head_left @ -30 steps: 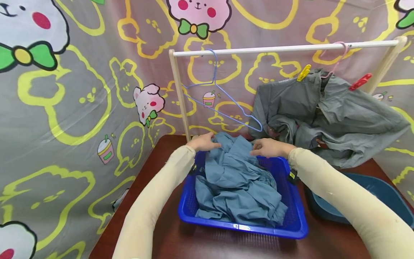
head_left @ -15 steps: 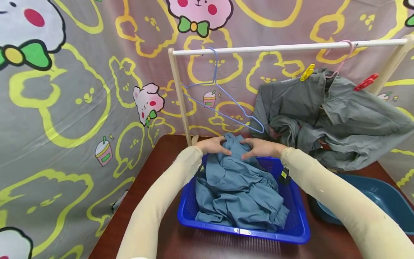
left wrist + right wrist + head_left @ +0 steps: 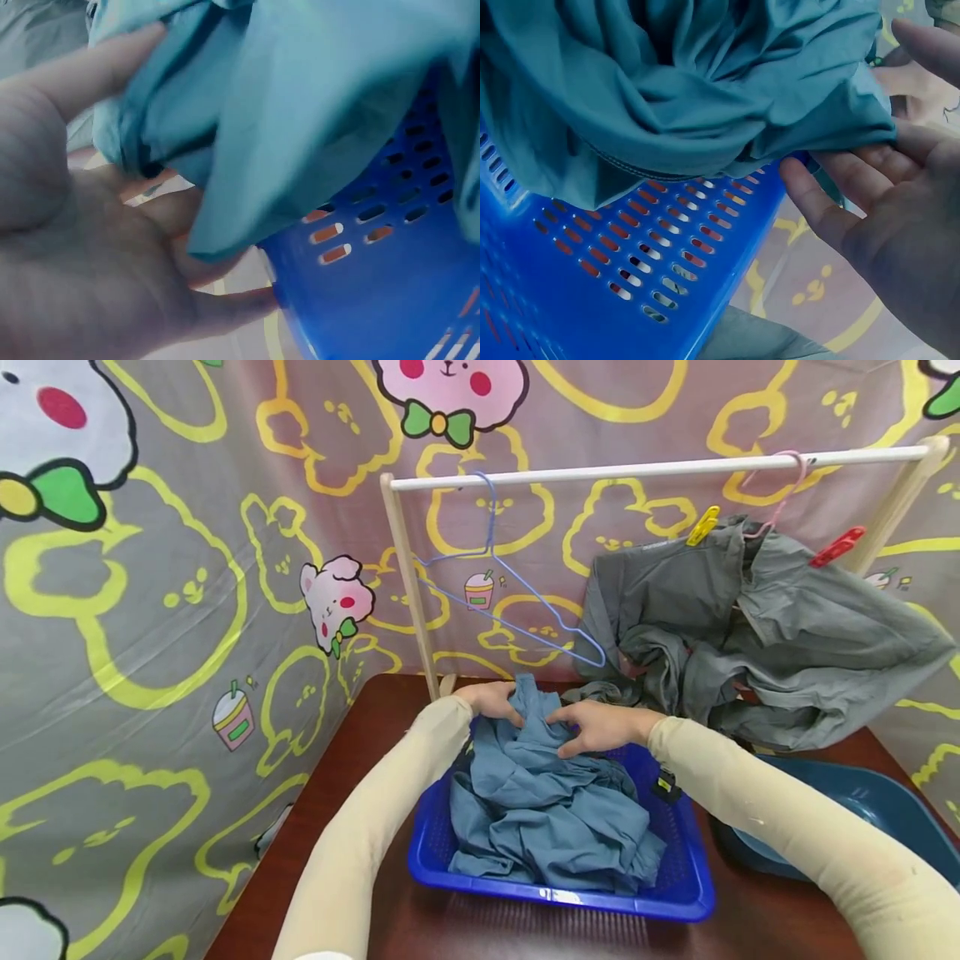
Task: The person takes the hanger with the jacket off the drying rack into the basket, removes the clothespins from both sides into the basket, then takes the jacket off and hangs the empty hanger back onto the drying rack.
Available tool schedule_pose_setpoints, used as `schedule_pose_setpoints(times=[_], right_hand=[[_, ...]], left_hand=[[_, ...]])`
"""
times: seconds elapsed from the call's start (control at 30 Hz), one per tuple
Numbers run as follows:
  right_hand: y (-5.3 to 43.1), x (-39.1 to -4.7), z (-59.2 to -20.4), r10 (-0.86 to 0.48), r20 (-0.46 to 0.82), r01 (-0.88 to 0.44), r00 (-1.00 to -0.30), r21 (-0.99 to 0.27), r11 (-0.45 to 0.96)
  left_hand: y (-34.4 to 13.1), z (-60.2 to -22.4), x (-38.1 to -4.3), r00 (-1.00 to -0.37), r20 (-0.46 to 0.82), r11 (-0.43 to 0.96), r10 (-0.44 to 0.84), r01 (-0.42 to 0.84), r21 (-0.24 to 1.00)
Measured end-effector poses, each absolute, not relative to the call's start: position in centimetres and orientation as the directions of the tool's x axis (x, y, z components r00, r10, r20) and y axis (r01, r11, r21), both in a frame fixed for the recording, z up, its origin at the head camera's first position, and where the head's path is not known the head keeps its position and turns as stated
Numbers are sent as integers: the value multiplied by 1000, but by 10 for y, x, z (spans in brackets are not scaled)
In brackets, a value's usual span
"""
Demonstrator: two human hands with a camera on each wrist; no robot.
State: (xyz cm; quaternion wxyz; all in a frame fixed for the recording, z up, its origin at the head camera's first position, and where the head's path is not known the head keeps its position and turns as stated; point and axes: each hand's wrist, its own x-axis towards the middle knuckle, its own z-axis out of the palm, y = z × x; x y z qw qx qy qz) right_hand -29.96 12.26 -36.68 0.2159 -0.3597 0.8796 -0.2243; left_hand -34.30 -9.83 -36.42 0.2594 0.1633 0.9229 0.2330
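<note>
A crumpled blue-grey garment [image 3: 555, 810] lies heaped in a blue plastic basket [image 3: 558, 897] with slotted sides. Its far end rises into a narrow peak between my two hands. My left hand [image 3: 491, 700] is at the left of that peak; in the left wrist view its thumb [image 3: 112, 64] lies along a fold and the other fingers reach behind the cloth. From the right, my right hand [image 3: 603, 727] touches the garment with spread fingers. The right wrist view shows these fingers [image 3: 855, 176] under the cloth edge, the thumb apart from it.
Behind the basket stands a rack with a white rail [image 3: 637, 470]. An unloaded blue hanger [image 3: 525, 585] hangs at left. At right, a grey garment [image 3: 750, 618] hangs on a pink hanger [image 3: 787, 497] with yellow and red clips. A dark blue basin [image 3: 877, 793] sits right of the basket.
Both hands have moved inward to the garment's far end, the right one leftward and slightly nearer. The cloth between them is drawn narrower. The hanging things stay in place.
</note>
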Motion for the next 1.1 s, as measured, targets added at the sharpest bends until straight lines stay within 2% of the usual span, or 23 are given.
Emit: schedule_pose_setpoints(times=[0.13, 0.27, 0.57, 0.87, 1.1], right_hand=[[122, -298, -368, -755, -233, -564, -613, -540, 625], [122, -296, -371, -771, -218, -588, -599, -533, 608], [131, -295, -371, -743, -175, -567, -646, -542, 621], [154, -298, -373, -681, -183, -452, -709, -624, 638], [156, -300, -380, -659, -152, -427, -737, -651, 628]], left_hand=[[-95, -370, -346, -851, -325, 865, 412, 253, 433], [-95, -375, -345, -886, -240, 867, 396, 275, 416], [-96, -375, -345, -895, -69, 814, 440, 365, 452], [-101, -356, -320, -854, 7, 722, 520, 444, 531], [-103, -346, -279, -766, -46, 679, 642, 539, 499]])
